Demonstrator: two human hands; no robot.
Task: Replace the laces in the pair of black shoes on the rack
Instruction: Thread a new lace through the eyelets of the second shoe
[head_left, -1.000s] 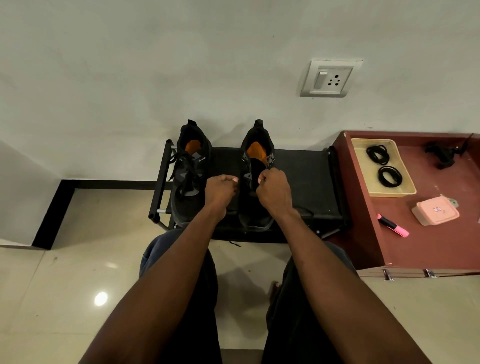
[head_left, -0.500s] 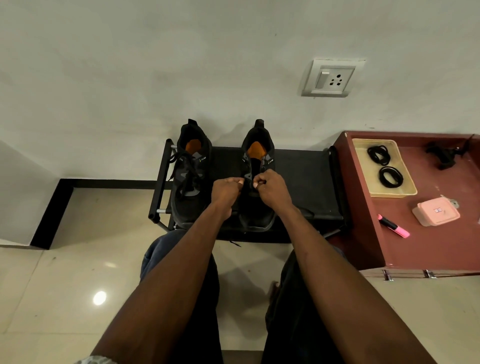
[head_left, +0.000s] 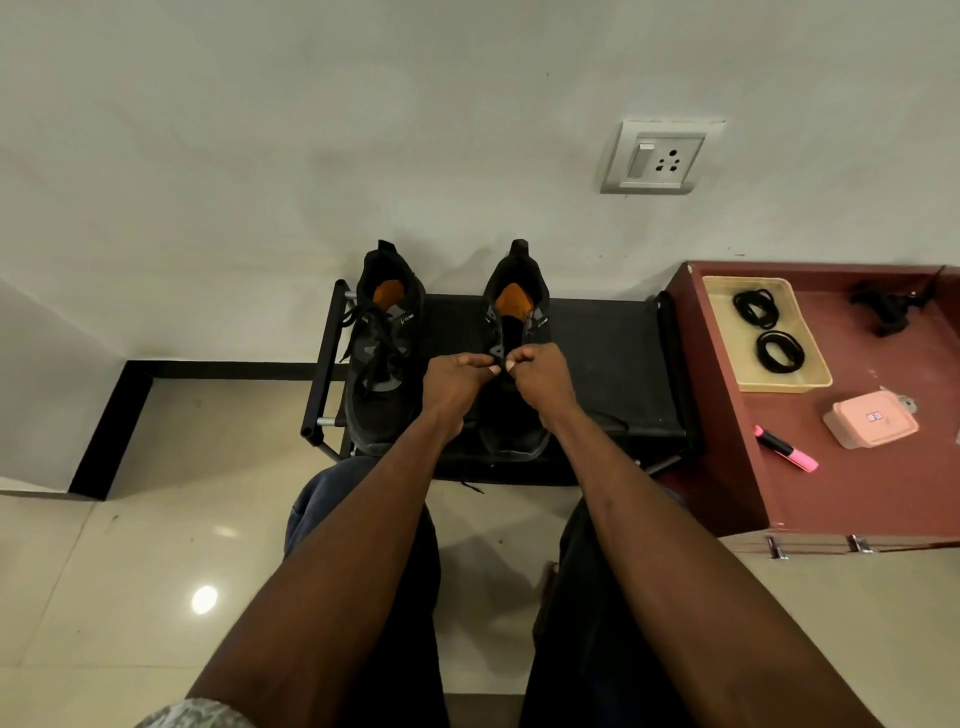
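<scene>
Laced black shoe (head_left: 382, 358) on left of black rack (head_left: 597, 364), left hand (head_left: 454, 382) and right hand (head_left: 540, 376) curled, pinching the lace over unlaced right shoe (head_left: 517, 312), tongue logos unreadable, wall socket (head_left: 657, 158), tray (head_left: 810, 382) of coiled laces (head_left: 779, 351), pink highlighter (head_left: 787, 448), pink box (head_left: 870, 420) on maroon desk (head_left: 883, 483).

No legible text; small blurred logos on both shoe tongues (head_left: 406, 318).

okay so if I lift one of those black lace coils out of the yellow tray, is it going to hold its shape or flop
Probably flop: the nearer lace coil is thin cord looped loosely, with no tie visible. It looks light, so a pinch on one strand may let the loops unwind. The farther coil already lies uneven in the yellow tray, which suggests soft cord.
</scene>
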